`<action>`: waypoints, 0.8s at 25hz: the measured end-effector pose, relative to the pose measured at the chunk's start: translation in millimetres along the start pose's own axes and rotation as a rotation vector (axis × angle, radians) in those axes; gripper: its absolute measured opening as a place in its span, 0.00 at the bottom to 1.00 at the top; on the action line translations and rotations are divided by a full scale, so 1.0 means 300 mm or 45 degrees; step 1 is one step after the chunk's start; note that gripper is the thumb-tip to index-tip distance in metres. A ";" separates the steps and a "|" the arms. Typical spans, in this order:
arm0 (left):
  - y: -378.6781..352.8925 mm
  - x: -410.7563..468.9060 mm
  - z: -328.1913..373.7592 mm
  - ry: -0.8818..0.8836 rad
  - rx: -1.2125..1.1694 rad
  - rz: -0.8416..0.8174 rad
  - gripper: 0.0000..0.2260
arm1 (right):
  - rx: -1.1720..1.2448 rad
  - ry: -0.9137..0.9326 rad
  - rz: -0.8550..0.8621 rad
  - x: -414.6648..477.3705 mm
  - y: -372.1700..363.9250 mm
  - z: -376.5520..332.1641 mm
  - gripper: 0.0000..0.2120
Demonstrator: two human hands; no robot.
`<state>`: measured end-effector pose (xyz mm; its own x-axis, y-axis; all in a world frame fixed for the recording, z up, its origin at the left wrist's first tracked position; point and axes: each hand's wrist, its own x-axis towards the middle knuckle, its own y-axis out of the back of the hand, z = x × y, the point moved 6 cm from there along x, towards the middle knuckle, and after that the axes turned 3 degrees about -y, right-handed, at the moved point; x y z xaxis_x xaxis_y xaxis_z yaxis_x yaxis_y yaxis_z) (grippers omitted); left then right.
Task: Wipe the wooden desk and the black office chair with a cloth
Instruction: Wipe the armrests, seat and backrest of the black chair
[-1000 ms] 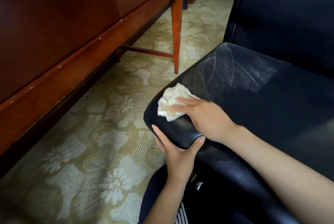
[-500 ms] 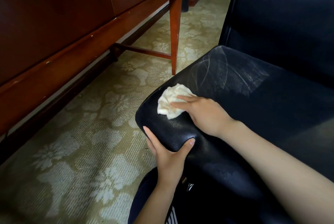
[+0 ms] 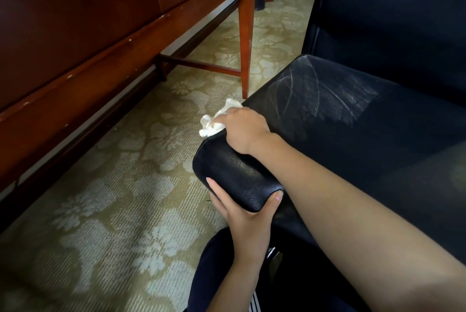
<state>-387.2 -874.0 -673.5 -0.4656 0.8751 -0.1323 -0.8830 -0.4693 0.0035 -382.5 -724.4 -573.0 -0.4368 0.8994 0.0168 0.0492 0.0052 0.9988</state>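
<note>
The right grip (image 3: 243, 130) is clamped on a crumpled white cloth (image 3: 213, 122), which is pressed over the rounded edge of the seat of the black, leather-look office chair (image 3: 353, 135). The fingertips are hidden beyond that edge. The left grip (image 3: 242, 213) is wrapped round the padded near corner of the same seat, with the thumb on one side and the fingers on the other. The chair is judged to be steadied by this hold.

The cloth is judged light, soft and limp. It is best kept gathered in a wad under the palm, so that loose folds are not dragged off the edge. The upholstery appears smooth, finely grained and yielding, and pale streaks are shown on the seat top. It is probably slick under the cloth. An office chair may swivel or roll, so a firm hold at the corner is called for.

Beyond, the reddish-brown wooden worktop (image 3: 75, 42) is carried on a tapered leg (image 3: 245, 34) over a patterned beige carpet (image 3: 113, 198), well apart from the cloth.
</note>
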 end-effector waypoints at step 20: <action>-0.036 -0.194 -0.030 0.054 -0.109 0.217 0.59 | 0.023 0.126 -0.074 -0.446 0.041 0.306 0.28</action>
<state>-350.0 -921.0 -674.8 -0.6033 0.7772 -0.1790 -0.7826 -0.6201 -0.0548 -241.0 -804.4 -567.3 -0.5260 0.8497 -0.0357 0.0371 0.0648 0.9972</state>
